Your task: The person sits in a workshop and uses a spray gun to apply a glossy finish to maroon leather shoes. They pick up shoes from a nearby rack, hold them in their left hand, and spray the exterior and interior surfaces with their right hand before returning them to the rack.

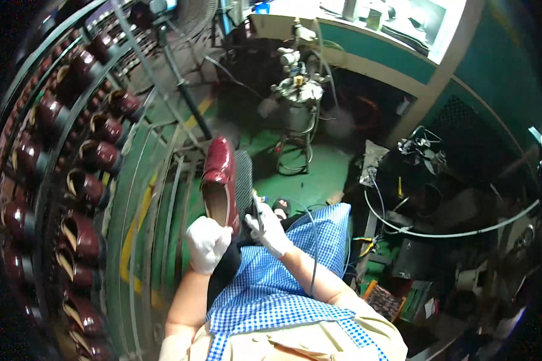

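Head view: the dark red shoe rises straight out of the left hand, its toe pointing away from the wearer and its heel end down in the grip. Its long axis runs nearly upright in the view, the toe leaning only slightly to the right. The white-gloved left hand is clenched on that heel end, with the open mouth of the shoe just above the knuckles, showing a pale tan lining. The upper is glossy, with bright highlights across the toe. Close along the shoe's right side stands a dark grey, finely textured sole-like piece; whether it belongs to a second shoe I cannot tell.

Just right of the grip, the right hand, also gloved in white, has its fingers closed around a dark slim piece, its kind unclear.

Counted: one shoe plainly held, two gloved hands, one metal pot on a stand beyond the grip, and one fan farther off. Left of the grip, a rack carries similar red shoes, about eight in the nearest column, the others too crowded to count.
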The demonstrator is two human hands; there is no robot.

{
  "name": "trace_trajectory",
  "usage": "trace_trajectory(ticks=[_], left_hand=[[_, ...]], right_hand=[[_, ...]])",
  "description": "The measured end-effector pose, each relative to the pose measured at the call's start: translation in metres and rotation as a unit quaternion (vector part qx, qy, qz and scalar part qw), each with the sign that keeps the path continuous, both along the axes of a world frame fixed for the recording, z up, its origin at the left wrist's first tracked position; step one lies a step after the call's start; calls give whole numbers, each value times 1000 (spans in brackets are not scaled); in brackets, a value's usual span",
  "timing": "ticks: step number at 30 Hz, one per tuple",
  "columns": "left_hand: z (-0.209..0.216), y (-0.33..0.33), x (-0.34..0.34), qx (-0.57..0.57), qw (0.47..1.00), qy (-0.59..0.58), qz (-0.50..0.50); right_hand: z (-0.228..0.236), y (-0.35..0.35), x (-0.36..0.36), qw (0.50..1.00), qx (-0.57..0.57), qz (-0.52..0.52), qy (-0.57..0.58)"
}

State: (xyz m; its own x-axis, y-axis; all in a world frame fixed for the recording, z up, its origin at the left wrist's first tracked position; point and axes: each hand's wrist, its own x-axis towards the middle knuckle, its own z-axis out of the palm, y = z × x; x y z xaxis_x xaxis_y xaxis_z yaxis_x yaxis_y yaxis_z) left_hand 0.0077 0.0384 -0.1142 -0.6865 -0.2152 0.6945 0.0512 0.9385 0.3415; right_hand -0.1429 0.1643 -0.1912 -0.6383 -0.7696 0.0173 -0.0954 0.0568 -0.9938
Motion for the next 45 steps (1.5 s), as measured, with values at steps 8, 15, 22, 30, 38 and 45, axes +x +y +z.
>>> trace_trajectory(ticks=[8,15,22,30,38,45], left_hand=[[-3,-2,-8,58,996,-13,-71],[8,4,10,39,999,-9,25],[0,14,41,43,996,-48,60],[7,8,48,22,995,-61,79],[14,-2,54,23,992,-116,49],[17,2,51,17,993,-107,52]], right_hand=[[-54,-9,7,970,-57,-74,226],[-34,21,-13,925,49,-63,372],[-68,19,-22,916,144,-78,365],[-63,40,-14,972,-11,-105,210],[2,77,-3,995,-76,33,54],[-1,62,-1,992,-121,13,39]])
